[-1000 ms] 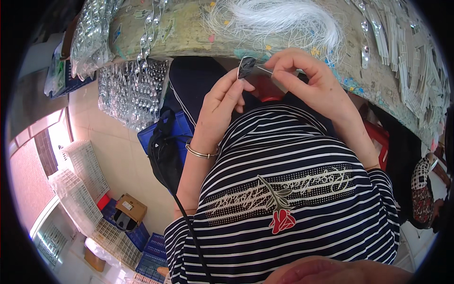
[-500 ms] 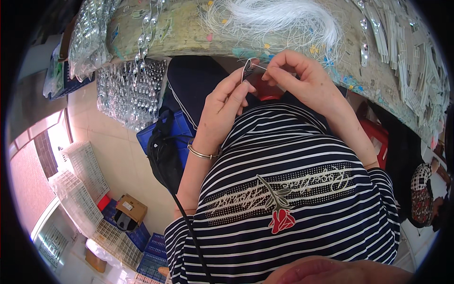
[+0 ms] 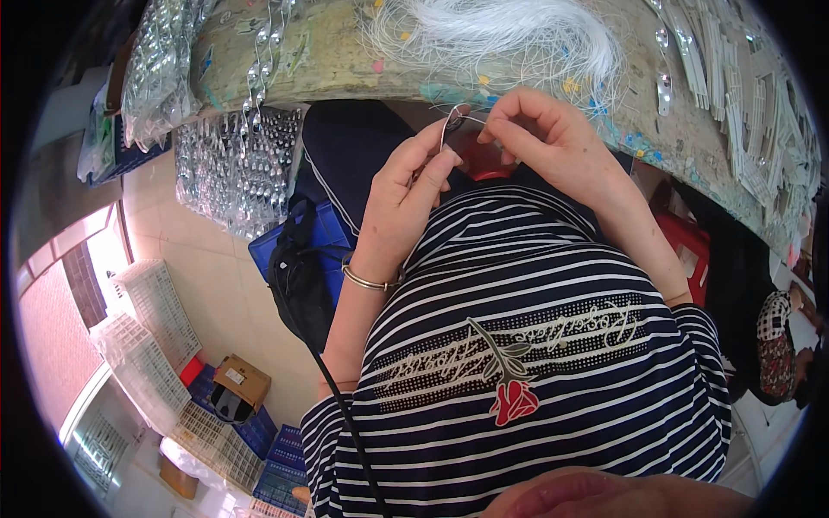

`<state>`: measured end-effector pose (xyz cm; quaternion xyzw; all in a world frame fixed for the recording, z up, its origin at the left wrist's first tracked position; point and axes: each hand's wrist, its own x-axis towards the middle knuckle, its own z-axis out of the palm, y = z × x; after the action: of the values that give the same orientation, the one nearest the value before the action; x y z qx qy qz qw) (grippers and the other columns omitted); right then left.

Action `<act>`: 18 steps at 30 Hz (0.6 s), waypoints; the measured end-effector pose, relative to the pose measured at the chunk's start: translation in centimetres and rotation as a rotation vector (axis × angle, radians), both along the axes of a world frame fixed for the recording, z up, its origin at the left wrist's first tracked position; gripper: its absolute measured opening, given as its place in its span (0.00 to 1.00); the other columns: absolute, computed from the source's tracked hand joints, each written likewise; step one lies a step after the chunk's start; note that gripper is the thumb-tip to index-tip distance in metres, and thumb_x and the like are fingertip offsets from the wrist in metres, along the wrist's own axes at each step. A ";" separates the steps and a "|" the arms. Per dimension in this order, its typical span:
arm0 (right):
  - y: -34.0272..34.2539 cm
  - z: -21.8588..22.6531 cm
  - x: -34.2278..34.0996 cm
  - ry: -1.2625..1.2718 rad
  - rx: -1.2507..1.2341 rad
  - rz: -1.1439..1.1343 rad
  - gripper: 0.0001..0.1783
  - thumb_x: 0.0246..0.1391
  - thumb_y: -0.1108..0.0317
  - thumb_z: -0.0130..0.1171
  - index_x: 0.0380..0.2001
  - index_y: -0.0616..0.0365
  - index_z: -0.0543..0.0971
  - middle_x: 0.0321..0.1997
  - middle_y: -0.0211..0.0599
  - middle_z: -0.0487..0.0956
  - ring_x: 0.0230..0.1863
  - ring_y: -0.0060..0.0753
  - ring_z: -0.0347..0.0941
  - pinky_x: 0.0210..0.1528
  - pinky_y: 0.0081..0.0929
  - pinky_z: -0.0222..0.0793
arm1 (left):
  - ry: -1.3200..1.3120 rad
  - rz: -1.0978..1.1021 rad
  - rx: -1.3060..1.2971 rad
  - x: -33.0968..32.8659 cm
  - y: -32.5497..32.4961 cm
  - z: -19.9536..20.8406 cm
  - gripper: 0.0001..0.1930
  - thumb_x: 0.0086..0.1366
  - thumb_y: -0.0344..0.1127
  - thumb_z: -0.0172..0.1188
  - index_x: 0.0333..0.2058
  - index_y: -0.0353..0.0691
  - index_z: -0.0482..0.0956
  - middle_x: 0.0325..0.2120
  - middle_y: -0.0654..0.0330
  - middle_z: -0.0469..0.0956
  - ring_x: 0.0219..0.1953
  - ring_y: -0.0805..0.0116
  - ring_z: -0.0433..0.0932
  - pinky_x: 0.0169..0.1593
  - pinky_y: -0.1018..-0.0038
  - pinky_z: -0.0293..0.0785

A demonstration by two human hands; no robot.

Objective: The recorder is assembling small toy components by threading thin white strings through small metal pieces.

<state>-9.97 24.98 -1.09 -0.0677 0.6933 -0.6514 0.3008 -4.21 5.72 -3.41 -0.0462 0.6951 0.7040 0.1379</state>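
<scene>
My left hand [image 3: 401, 197] is closed in a pinch on a small dark-and-silver piece [image 3: 453, 123], raised in front of my striped shirt below the worktable's edge. A thin white string [image 3: 474, 118] runs from the piece across to my right hand [image 3: 553, 145]. The right thumb and forefinger pinch that string. It arches between the two hands. The kind of the small piece is too small to make out. Beyond my hands, a large bundle of loose white strings [image 3: 509, 30] lies on the worktable [image 3: 328, 65].
Strips of shiny silver pieces [image 3: 259, 65] hang over the table edge above a bag of similar pieces [image 3: 229, 173]. White strips [image 3: 751, 104] lie at the table's right. Blue crates [image 3: 281, 453], white baskets [image 3: 142, 363] and a cardboard box [image 3: 242, 380] stand on the floor. Another person [image 3: 777, 354] is at far right.
My right hand has shifted slightly up and left, still on the string. The string between my hands now arches more. My left hand has moved very little.
</scene>
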 end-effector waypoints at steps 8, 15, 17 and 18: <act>0.0 0.2 0.3 0.037 0.000 0.029 0.05 0.59 0.70 0.51 0.33 0.60 0.72 0.32 0.27 0.76 0.28 0.13 0.67 0.32 0.12 0.65 | -0.014 -0.004 0.012 0.1 -0.2 0.0 0.20 0.66 0.32 0.50 0.56 0.36 0.67 0.33 0.66 0.74 0.27 0.85 0.66 0.28 0.89 0.64; 0.0 0.0 0.2 0.017 0.001 0.015 0.05 0.59 0.69 0.51 0.33 0.59 0.72 0.32 0.27 0.76 0.28 0.13 0.67 0.32 0.12 0.65 | -0.029 0.007 0.021 0.1 -0.2 0.1 0.19 0.65 0.32 0.51 0.55 0.38 0.68 0.33 0.66 0.73 0.27 0.84 0.66 0.28 0.88 0.64; 0.0 0.0 0.2 0.008 -0.002 0.009 0.05 0.59 0.69 0.51 0.33 0.59 0.72 0.32 0.28 0.76 0.28 0.13 0.67 0.32 0.13 0.66 | -0.027 0.010 0.025 0.1 -0.2 0.0 0.19 0.65 0.32 0.53 0.54 0.39 0.70 0.32 0.67 0.72 0.26 0.84 0.66 0.28 0.88 0.64; 0.0 0.0 0.2 0.010 0.001 0.010 0.05 0.59 0.69 0.51 0.33 0.59 0.72 0.32 0.28 0.76 0.28 0.13 0.67 0.32 0.13 0.66 | -0.029 0.015 0.037 0.1 -0.2 0.0 0.19 0.65 0.32 0.53 0.54 0.39 0.70 0.32 0.67 0.72 0.27 0.84 0.66 0.29 0.88 0.64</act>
<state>-9.79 24.94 -1.11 -0.0743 0.6948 -0.6491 0.3008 -4.09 5.50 -3.40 -0.0589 0.6797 0.7169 0.1436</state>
